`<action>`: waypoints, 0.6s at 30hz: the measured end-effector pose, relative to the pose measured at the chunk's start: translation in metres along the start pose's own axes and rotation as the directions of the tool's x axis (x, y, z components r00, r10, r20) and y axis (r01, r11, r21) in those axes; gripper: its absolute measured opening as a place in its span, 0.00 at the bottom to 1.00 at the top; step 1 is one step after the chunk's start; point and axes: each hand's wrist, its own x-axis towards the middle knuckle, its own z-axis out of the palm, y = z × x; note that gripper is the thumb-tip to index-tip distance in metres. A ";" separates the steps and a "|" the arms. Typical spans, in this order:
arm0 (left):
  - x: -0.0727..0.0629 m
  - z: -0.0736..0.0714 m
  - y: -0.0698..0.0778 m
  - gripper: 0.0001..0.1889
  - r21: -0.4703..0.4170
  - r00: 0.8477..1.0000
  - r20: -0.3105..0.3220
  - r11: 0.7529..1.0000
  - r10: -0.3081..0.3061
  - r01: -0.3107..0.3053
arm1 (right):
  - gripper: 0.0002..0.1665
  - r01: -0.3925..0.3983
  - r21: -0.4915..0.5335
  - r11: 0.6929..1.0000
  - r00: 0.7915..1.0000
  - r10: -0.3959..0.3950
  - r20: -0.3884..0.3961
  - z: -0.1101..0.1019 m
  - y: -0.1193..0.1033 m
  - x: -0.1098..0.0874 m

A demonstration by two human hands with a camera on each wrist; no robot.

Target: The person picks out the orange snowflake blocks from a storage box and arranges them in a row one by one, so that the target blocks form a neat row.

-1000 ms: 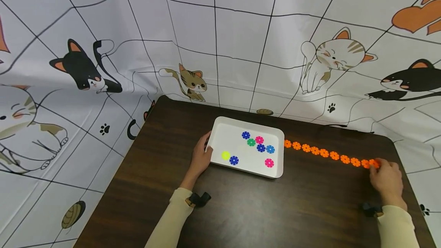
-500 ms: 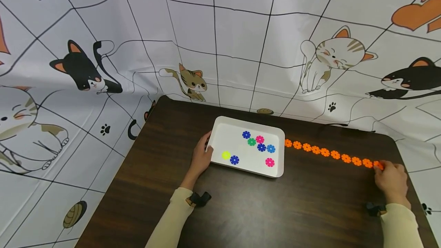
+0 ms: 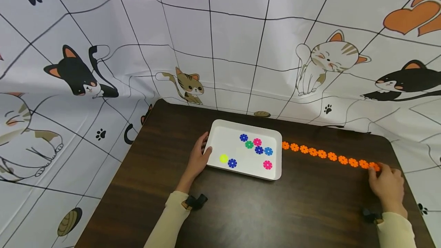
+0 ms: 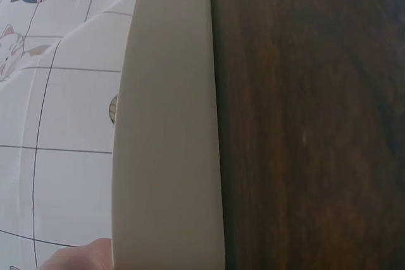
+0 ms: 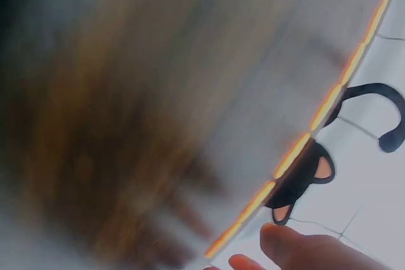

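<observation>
My left hand (image 3: 198, 156) grips the left edge of a white tray (image 3: 246, 125), its thumb over the rim. The tray's outer wall (image 4: 168, 118) fills the middle of the left wrist view, with a fingertip at the bottom. Loose notched plastic discs lie inside: blue, pink, a green disc (image 3: 249, 144) and a yellow disc (image 3: 224, 158). A row of orange notched discs (image 3: 322, 154) runs along the table from the tray's right side. At its right end, my right hand (image 3: 387, 186) pinches the last orange disc (image 3: 373, 167) between thumb and fingers. The row shows edge-on in the right wrist view.
The dark wooden table (image 3: 241, 209) has its back edge against a white cat-print sheet (image 3: 234, 41), which also hangs along the left side. The right hand is near the table's right edge.
The last orange disc and the right hand have shifted slightly right, so this disc now overlaps its neighbour less. The left hand and tray stay put; the head view has tilted a little.
</observation>
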 end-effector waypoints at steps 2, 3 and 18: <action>0.000 -0.001 0.001 0.33 0.008 1.000 0.000 1.000 0.006 -0.006 | 0.37 0.004 0.006 1.000 1.000 -0.004 -0.025 0.001 -0.006 -0.005; 0.000 -0.002 0.002 0.33 0.014 1.000 0.003 1.000 0.010 -0.010 | 0.38 0.004 0.004 1.000 0.999 -0.004 -0.032 0.002 -0.010 -0.007; -0.017 0.005 0.042 0.38 0.478 0.995 0.063 0.873 0.077 -0.097 | 0.41 0.229 0.032 0.973 0.973 -0.228 -0.030 0.014 -0.112 -0.058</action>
